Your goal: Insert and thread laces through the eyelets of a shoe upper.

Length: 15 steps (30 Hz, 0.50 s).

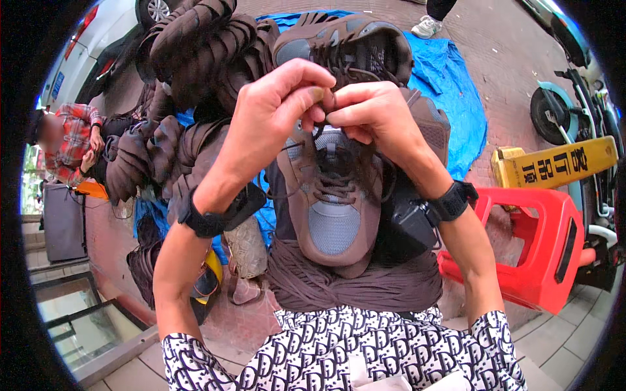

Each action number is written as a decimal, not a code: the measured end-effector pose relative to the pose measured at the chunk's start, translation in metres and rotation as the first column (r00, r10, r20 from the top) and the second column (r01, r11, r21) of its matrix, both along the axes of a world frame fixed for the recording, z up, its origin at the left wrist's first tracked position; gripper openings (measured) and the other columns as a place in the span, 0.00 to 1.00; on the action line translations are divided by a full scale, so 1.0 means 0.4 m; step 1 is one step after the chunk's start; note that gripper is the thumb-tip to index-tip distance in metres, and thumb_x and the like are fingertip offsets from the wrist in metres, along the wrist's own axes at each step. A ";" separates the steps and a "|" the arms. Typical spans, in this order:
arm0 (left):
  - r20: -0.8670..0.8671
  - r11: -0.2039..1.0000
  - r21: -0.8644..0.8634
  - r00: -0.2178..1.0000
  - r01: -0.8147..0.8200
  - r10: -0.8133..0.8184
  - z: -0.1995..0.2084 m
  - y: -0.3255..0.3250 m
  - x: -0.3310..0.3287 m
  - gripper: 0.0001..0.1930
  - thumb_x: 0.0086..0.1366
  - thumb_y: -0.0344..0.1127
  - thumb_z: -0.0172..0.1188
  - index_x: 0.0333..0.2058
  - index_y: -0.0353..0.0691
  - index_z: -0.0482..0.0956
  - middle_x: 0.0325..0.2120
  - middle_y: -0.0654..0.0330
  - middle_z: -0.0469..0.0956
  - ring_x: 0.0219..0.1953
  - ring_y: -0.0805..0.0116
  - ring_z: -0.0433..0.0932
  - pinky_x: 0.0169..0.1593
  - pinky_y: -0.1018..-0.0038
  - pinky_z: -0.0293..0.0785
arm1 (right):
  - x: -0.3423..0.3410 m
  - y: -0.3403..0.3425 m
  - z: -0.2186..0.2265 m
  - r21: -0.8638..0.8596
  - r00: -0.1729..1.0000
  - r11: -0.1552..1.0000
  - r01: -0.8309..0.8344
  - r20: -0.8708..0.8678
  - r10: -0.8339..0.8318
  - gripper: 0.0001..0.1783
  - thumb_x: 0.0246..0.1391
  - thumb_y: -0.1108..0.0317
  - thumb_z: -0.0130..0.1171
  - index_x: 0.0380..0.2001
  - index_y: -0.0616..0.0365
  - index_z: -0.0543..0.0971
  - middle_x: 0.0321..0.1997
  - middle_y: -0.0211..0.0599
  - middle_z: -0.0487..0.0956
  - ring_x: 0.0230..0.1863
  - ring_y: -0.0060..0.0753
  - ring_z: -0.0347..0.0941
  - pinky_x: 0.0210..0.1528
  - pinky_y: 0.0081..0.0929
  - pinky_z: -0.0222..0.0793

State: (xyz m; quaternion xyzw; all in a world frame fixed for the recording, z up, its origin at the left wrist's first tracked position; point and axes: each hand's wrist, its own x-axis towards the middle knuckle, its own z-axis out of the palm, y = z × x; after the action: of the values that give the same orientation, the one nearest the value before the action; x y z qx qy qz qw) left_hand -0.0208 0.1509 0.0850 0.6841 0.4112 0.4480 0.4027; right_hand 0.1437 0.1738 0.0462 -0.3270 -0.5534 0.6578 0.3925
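Note:
A brown sneaker with a grey mesh toe rests before me, toe toward my body, with dark lace through its lower eyelets. Over its tongue, my left hand and my right hand meet with fingertips nearly touching. Both are closed in a pinch on a dark shoelace, whose ends loop down at either side of the shoe. Exactly how the lace runs between the fingers is hidden. Beneath the sneaker, a thick bundle of brown shoelaces lies across my lap. Black bands with box-like devices circle both wrists.
Beyond the hands, another brown sneaker lies near a blue tarp. Stacked dark shoe parts pile up at left, beside a seated person in a plaid shirt. A red plastic stool and a yellow sign stand at right.

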 end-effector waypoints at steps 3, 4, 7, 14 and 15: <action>-0.008 0.995 -0.042 0.996 -0.090 0.090 -0.009 -0.010 0.001 0.06 0.58 0.24 0.50 0.34 0.34 0.73 0.22 0.64 0.75 0.23 0.82 0.71 0.26 0.85 0.69 | -0.001 -0.010 0.002 -0.040 0.999 0.999 0.019 -0.029 -0.020 0.07 0.40 0.74 0.59 0.27 0.63 0.79 0.17 0.26 0.72 0.14 0.12 0.61 0.15 0.10 0.53; -0.037 0.993 -0.031 0.993 -0.114 0.113 -0.006 -0.012 0.003 0.05 0.58 0.24 0.50 0.34 0.34 0.73 0.22 0.64 0.76 0.23 0.83 0.71 0.27 0.85 0.69 | -0.002 -0.008 0.004 -0.021 0.999 1.000 -0.014 -0.039 0.013 0.08 0.39 0.75 0.59 0.28 0.63 0.79 0.18 0.26 0.72 0.14 0.12 0.61 0.15 0.11 0.53; -0.060 0.994 -0.001 0.992 -0.112 0.112 0.000 -0.015 0.009 0.04 0.57 0.24 0.52 0.32 0.34 0.73 0.22 0.64 0.76 0.24 0.83 0.71 0.28 0.85 0.68 | -0.012 -0.001 0.007 -0.023 0.999 0.999 -0.030 -0.034 0.029 0.06 0.38 0.73 0.59 0.24 0.62 0.79 0.15 0.25 0.71 0.14 0.12 0.60 0.14 0.12 0.52; -0.104 0.993 -0.024 0.989 -0.113 0.110 -0.007 -0.022 0.025 0.04 0.54 0.24 0.55 0.30 0.34 0.77 0.23 0.64 0.76 0.25 0.80 0.73 0.29 0.84 0.69 | -0.008 0.010 0.001 -0.032 0.999 0.999 -0.043 -0.022 0.042 0.04 0.37 0.71 0.59 0.15 0.60 0.76 0.12 0.24 0.68 0.12 0.13 0.58 0.13 0.14 0.50; -0.109 0.990 0.004 0.984 -0.143 0.142 -0.015 -0.023 0.021 0.05 0.53 0.24 0.56 0.30 0.35 0.77 0.24 0.63 0.76 0.26 0.80 0.73 0.30 0.83 0.70 | -0.009 0.009 -0.001 -0.029 0.999 0.999 -0.043 -0.024 0.042 0.04 0.37 0.71 0.59 0.15 0.60 0.76 0.12 0.24 0.68 0.12 0.13 0.58 0.13 0.14 0.50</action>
State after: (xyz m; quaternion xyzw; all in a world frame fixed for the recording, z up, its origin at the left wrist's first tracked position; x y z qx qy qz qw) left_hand -0.0122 0.1418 0.0791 0.6757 0.4814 0.4368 0.3478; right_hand 0.1402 0.1773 0.0459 -0.3132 -0.5456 0.6780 0.3802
